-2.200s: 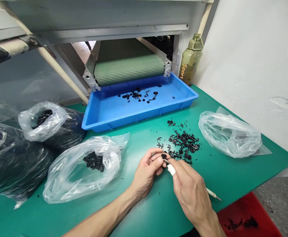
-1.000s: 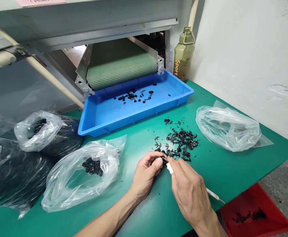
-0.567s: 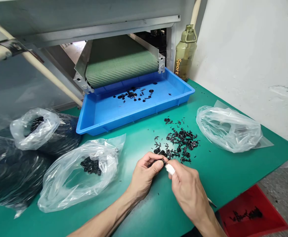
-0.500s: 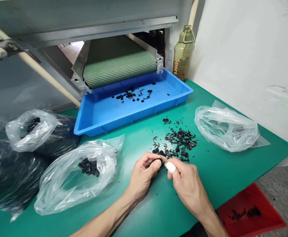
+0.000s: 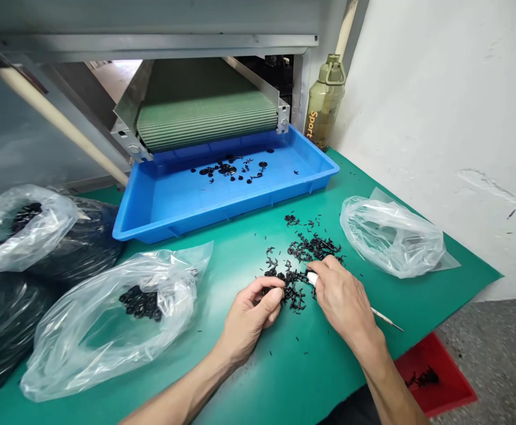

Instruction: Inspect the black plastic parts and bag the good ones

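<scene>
My left hand (image 5: 251,313) sits at the near edge of a heap of small black plastic parts (image 5: 311,260), and its thumb and fingers pinch a small black piece. My right hand (image 5: 344,298) reaches over the heap, its fingertips among the parts. One of its fingers is wrapped in white tape (image 5: 312,278). A slender white-handled pick (image 5: 385,319) sticks out from under that hand, apparently held against the palm. The heap and many loose black bits lie on a green mat (image 5: 417,301).
A blue tray (image 5: 222,212) holding some black parts sits under the end of a green conveyor belt (image 5: 204,118). Plastic bags with black parts (image 5: 107,330) lie left, with another bag (image 5: 390,236) right. An olive bottle (image 5: 324,103) stands behind. A red tray (image 5: 434,378) sits below the mat's edge.
My right hand has moved away from my left hand, up and to the right over the heap. The pick shows again beyond it. The whole scene has shifted slightly left in view.
</scene>
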The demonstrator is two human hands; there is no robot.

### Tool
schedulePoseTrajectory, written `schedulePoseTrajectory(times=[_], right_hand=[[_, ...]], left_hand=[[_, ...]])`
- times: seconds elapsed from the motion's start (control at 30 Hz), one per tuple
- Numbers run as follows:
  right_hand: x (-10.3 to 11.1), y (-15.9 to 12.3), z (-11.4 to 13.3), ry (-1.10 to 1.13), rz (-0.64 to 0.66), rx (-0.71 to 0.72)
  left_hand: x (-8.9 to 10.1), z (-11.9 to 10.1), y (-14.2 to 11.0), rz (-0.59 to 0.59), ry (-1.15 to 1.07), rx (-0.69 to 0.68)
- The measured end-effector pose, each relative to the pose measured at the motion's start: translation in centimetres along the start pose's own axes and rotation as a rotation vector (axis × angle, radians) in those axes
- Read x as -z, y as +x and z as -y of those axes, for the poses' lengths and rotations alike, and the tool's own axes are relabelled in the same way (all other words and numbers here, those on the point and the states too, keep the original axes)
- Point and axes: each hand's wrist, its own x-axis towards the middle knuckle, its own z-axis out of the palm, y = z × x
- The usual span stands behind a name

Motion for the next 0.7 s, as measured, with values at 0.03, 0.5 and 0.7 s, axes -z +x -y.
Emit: schedulePoseTrajectory(times=[0.03, 0.5, 0.7], right_hand=[[0.0, 0.0, 0.0, 0.006, 0.002, -0.002], [1.7, -1.1, 1.5, 0.573, -0.034, 0.043], [2.1, -2.0, 4.0, 0.663, 0.019, 0.104]], left_hand=[[0.0, 0.0, 0.0, 0.010, -0.018, -0.011], [-0.1, 0.1, 0.2, 0.072, -0.218, -0.066], [0.0, 0.2, 0.1, 0.102, -0.149, -0.063]])
